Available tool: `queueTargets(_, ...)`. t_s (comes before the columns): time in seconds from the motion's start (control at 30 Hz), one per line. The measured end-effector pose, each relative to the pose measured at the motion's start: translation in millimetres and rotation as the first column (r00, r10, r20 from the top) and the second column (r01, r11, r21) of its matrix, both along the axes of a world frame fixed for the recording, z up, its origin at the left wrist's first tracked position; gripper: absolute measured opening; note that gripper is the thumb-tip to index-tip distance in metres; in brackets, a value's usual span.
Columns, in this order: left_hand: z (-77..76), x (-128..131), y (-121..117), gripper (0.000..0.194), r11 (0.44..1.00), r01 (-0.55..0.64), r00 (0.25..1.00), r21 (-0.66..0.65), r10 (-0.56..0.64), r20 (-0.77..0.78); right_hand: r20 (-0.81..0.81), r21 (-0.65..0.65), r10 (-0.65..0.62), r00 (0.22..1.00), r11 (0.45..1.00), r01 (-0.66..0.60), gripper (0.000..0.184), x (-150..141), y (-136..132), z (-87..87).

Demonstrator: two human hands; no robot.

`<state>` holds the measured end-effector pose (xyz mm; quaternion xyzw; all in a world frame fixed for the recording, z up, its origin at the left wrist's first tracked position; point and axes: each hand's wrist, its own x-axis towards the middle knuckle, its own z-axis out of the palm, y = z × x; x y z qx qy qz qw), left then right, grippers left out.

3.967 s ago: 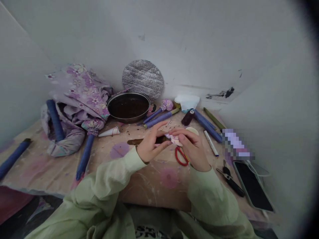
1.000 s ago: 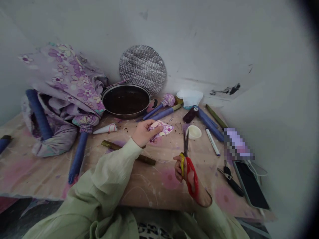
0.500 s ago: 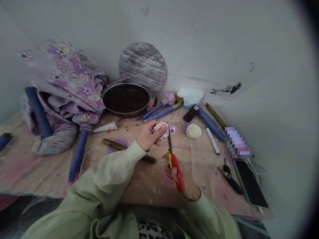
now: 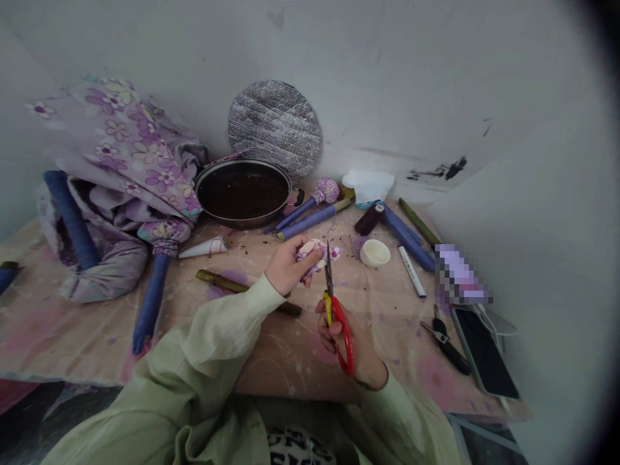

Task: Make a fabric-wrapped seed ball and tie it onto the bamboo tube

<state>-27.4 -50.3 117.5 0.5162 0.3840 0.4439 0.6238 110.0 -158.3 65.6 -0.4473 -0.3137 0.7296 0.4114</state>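
A small piece of floral fabric, white with purple flowers, is pinched in my left hand above the table. My right hand grips scissors with red and yellow handles. Their blades point away from me and lie at the fabric's right part, slightly parted. Whether they are cutting into it I cannot tell. Under my left wrist a brown-green stick lies on the tabletop, partly hidden by my sleeve.
A dark-filled pan stands at the back before a round silver mat. Floral cloth is heaped left. To the right are a small white bowl, thread spool, marker, black-handled snips and phone.
Both hands keep nearly the same pose, with the fabric and scissors still held. The whole view has shifted slightly.
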Motion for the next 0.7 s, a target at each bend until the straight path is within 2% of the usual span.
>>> queueTargets(0.17,0.2,-1.2,0.2,0.035,1.000,0.002,1.000,-0.002,-0.002,0.000,0.028,-0.058,-0.036,0.999,0.998,0.038,0.036,-1.0,-1.0,4.3)
queueTargets(0.3,1.2,-2.0,0.9,0.034,1.000,-0.003,1.000,0.006,0.003,-0.007,0.027,-0.007,-0.044,0.999,0.999,0.044,0.028,-2.5,-2.2,6.7)
queueTargets(0.4,1.2,-1.8,1.7,0.034,1.000,-0.012,1.000,0.000,0.012,-0.004,0.035,0.009,-0.054,0.998,0.999,0.053,0.029,-4.0,-2.1,10.9)
queueTargets(0.53,1.8,-1.4,2.4,0.037,0.999,-0.034,0.999,-0.009,0.034,0.009,0.018,-0.063,-0.076,0.997,0.995,0.077,0.028,-6.0,-1.7,16.7)
queueTargets(0.7,3.5,-1.8,2.3,0.037,0.999,-0.043,0.999,-0.019,0.043,0.005,0.054,-0.087,-0.069,0.996,0.994,0.073,0.030,-8.1,-2.1,13.4)
